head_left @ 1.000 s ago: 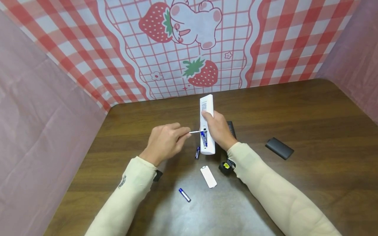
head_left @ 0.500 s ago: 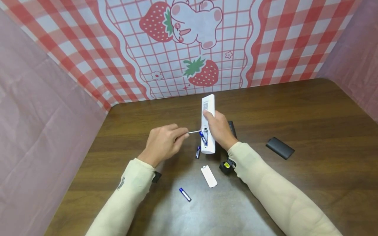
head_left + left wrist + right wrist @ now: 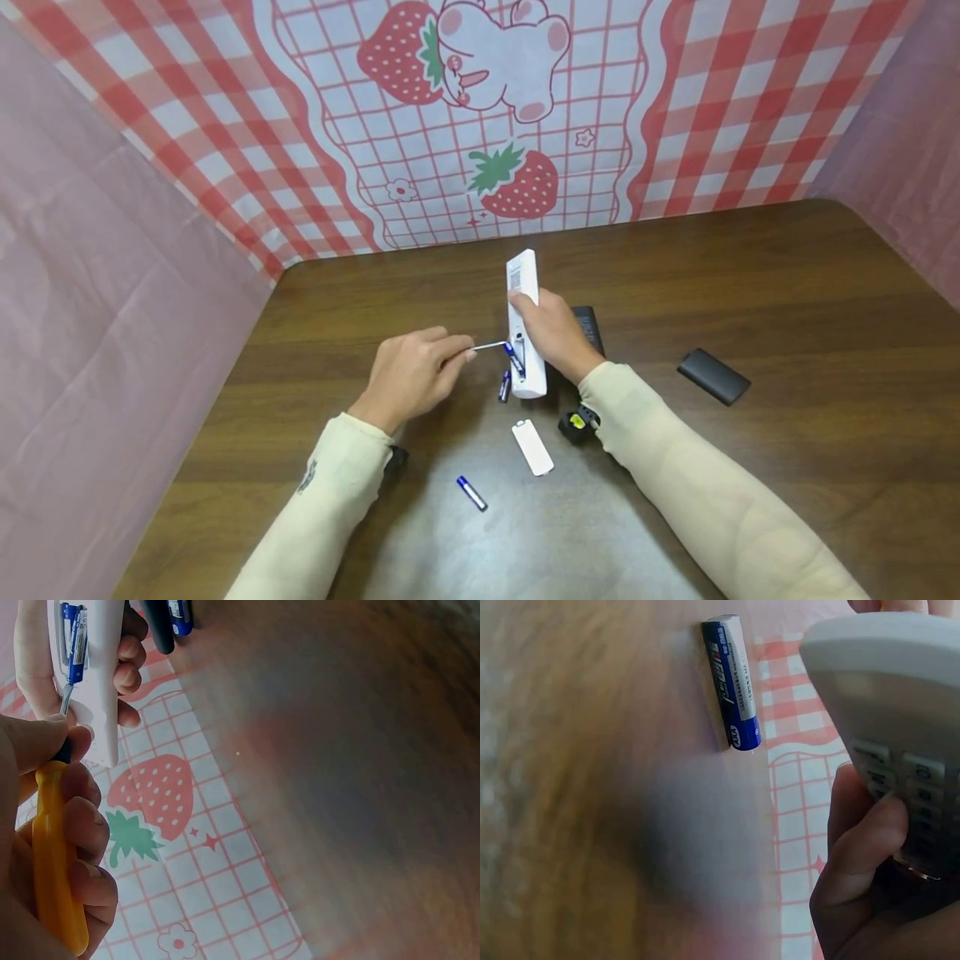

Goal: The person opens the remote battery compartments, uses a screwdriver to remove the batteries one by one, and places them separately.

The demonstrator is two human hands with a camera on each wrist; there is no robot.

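My left hand (image 3: 412, 373) holds a screwdriver with a yellow handle (image 3: 56, 855), fingers curled round it. Its thin metal shaft (image 3: 489, 345) reaches right to the blue end of a battery (image 3: 515, 360). That battery lies slanted, one end out of the open compartment of a white remote control (image 3: 534, 379). My right hand (image 3: 557, 332) grips the remote, thumb across its back. In the right wrist view, fingers touch its keypad (image 3: 922, 787) side. The left wrist view shows a second blue shape beside the slanted battery; how it sits is unclear.
One loose battery (image 3: 505, 387) lies beside the remote, another (image 3: 472, 493) nearer the front. A white battery cover (image 3: 532, 448) rests between them and my right arm. A black flat piece (image 3: 713, 377) lies at right; a dark object (image 3: 588, 327) is partly behind my right hand.
The battery's blue end has come up and left out of the compartment, with the screwdriver tip following it. My left hand has shifted slightly left and down; the remote has lowered a little.
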